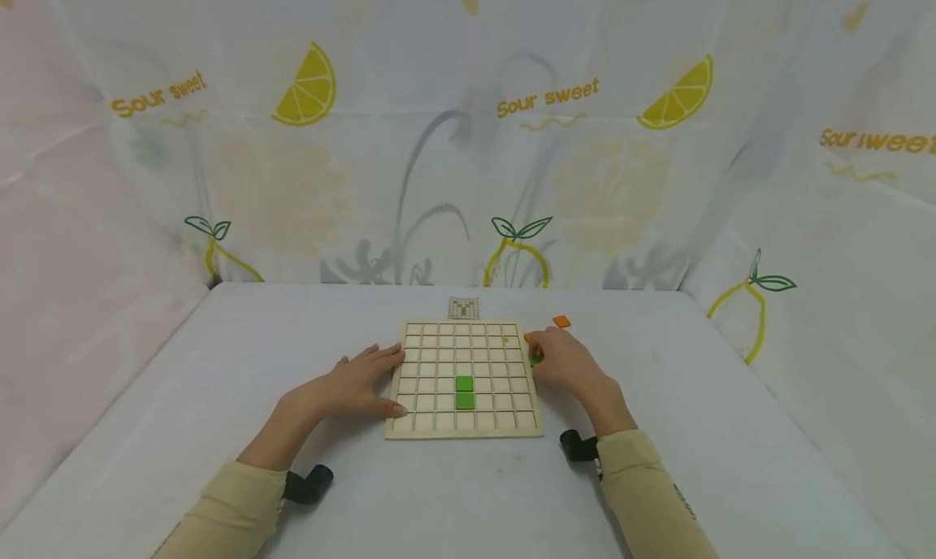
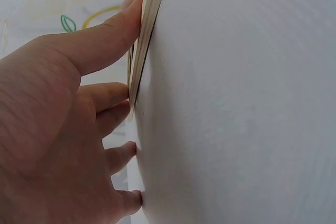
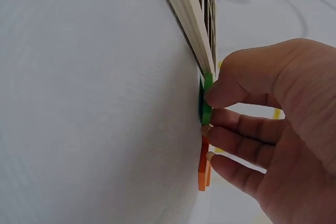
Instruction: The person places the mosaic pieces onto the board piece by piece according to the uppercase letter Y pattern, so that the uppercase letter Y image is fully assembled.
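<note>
A wooden grid board [image 1: 504, 421] lies flat on a white worktop [image 1: 468, 502]. Two set tiles [image 1: 464, 392], both green, sit one behind the other in its middle column. A person's left hand [image 1: 360, 384] has its fingers spread wide along the board's left edge, thumb resting on the rim. The right hand [image 1: 565, 364], fingers bent close together, pinches a loose green tile [image 3: 208, 98] just beside the board's right edge. An orange tile [image 1: 561, 322] lies just beyond that hand. A small patterned card [image 1: 464, 308] is near the board's far edge. Behind hangs a curtain [image 1: 409, 193] printed with lemons and "Sour sweet".
</note>
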`<action>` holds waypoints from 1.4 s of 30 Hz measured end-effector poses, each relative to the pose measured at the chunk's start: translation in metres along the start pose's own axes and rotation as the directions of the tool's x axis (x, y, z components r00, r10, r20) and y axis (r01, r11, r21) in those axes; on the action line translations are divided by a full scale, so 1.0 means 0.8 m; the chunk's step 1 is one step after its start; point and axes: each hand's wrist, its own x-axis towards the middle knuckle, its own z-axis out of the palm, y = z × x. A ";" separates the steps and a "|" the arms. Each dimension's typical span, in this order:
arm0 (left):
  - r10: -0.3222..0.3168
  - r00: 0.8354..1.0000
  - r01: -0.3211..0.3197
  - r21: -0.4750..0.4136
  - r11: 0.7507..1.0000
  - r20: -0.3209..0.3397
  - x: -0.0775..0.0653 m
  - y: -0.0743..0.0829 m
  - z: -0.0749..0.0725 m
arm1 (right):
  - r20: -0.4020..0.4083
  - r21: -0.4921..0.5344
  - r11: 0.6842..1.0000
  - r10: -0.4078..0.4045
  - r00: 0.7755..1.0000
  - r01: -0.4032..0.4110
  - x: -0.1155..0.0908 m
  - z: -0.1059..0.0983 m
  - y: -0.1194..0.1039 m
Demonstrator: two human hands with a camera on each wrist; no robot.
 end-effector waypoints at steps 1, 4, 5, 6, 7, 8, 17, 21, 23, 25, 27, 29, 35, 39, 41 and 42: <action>-0.005 1.000 0.005 0.001 1.000 0.001 0.000 0.000 0.000 | -0.005 0.001 1.000 -0.002 1.000 0.002 0.000 0.000 0.000; -0.008 1.000 0.008 0.015 1.000 0.002 0.001 0.000 -0.002 | -0.013 0.005 1.000 -0.008 1.000 0.009 0.000 0.001 0.000; -0.007 1.000 0.007 0.019 1.000 0.002 0.001 0.000 -0.002 | -0.016 0.006 1.000 -0.009 1.000 0.009 0.000 0.001 0.000; -0.006 1.000 0.006 0.022 1.000 0.002 0.001 0.000 -0.002 | -0.019 0.006 1.000 -0.009 1.000 0.009 0.000 0.000 0.000; -0.006 1.000 0.006 0.023 1.000 0.002 0.001 0.000 -0.002 | -0.020 0.006 1.000 -0.009 1.000 0.009 -0.001 0.000 0.000; -0.006 1.000 0.005 0.024 1.000 0.002 0.001 0.001 -0.003 | -0.023 0.005 1.000 -0.008 1.000 0.009 -0.001 0.000 0.000; -0.007 1.000 0.007 0.019 1.000 0.010 0.000 0.004 -0.002 | -0.051 0.029 0.999 -0.019 0.998 0.021 -0.004 -0.001 0.002; -0.009 1.000 0.009 0.013 1.000 0.009 0.000 0.002 -0.001 | -0.074 0.032 0.998 -0.042 0.996 0.045 -0.005 -0.003 0.001; -0.011 1.000 0.011 0.012 1.000 0.007 0.001 0.001 -0.001 | -0.084 0.035 0.998 -0.057 0.995 0.060 -0.006 -0.003 -0.001; -0.009 1.000 0.009 0.015 1.000 0.006 0.001 0.000 -0.001 | -0.096 0.041 0.996 -0.075 0.993 0.079 -0.006 -0.004 -0.003; -0.010 1.000 0.010 0.015 1.000 0.006 0.002 0.000 0.000 | -0.105 0.045 0.994 -0.091 0.990 0.096 -0.007 -0.004 -0.005; -0.010 1.000 0.010 0.011 1.000 0.006 0.002 -0.001 0.001 | -0.112 0.045 0.993 -0.104 0.988 0.109 -0.008 -0.004 -0.008; -0.002 1.000 0.002 0.015 1.000 0.000 0.002 -0.001 0.002 | -0.109 0.039 0.987 -0.148 0.983 0.153 -0.007 -0.002 -0.017; -0.003 1.000 0.003 0.011 1.000 -0.002 0.002 -0.002 0.002 | -0.102 0.040 0.984 -0.167 0.981 0.172 -0.005 0.000 -0.021; -0.002 1.000 0.002 0.011 1.000 -0.002 0.003 -0.002 0.002 | -0.102 0.042 0.983 -0.172 0.980 0.177 -0.004 0.001 -0.023; -0.002 1.000 0.002 0.008 1.000 -0.002 0.002 -0.002 0.002 | -0.102 0.043 0.983 -0.173 0.980 0.178 -0.004 0.002 -0.023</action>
